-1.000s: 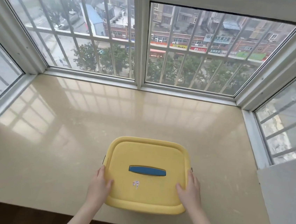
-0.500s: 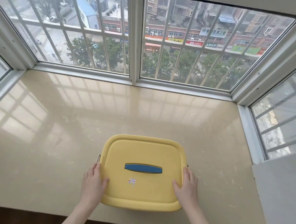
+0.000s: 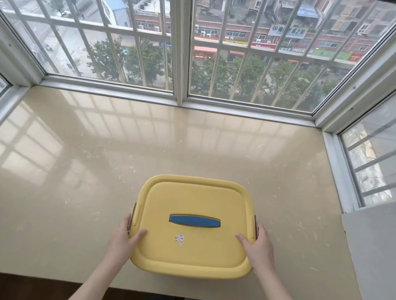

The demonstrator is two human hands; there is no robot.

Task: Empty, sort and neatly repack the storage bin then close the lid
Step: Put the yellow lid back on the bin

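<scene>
The square yellow plastic storage bin (image 3: 190, 264) sits near the front edge of a glossy beige stone window ledge (image 3: 143, 149), its matching yellow lid (image 3: 196, 198) shut flat, with a recessed blue handle (image 3: 195, 221) at the centre and a small sticker (image 3: 179, 239) below it. The left hand (image 3: 123, 237) and right hand (image 3: 258, 250) clasp the bin's opposite sides, thumbs laid on the lid, fingers wrapped down by the grey side latches (image 3: 132, 216). Nothing is out on the ledge, so the task looks barely begun: unlatching, emptying, sorting, repacking and reclosing all remain. Barred windows (image 3: 179, 38) surround the ledge.
</scene>
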